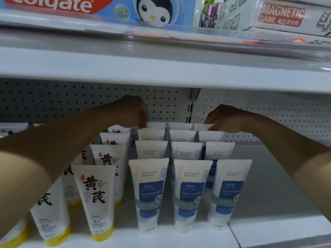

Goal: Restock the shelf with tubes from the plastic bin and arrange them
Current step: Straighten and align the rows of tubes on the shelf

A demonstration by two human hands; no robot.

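Left hand [133, 111] & right hand [223, 119] pinch rearmost "Oil Control" tubes [186, 192].

We are in a shop, at a retail shelving unit. The white metal shelf [268, 230] has a pegboard back panel [71, 101] with a slotted upright [189, 111], the usual store fixture. On it we see many identical tubes [148, 194] standing cap-down in neat rows, blue-and-white ones beside yellow-capped tubes [96, 203], each kind repeated front to back as stock is. The upper shelf [161, 72] has a clear strip [179, 36] along its front edge and carries boxed goods: a Colgate children's toothpaste box [89, 8] with a penguin, and boxes marked "Magnetic Game" [283, 15].
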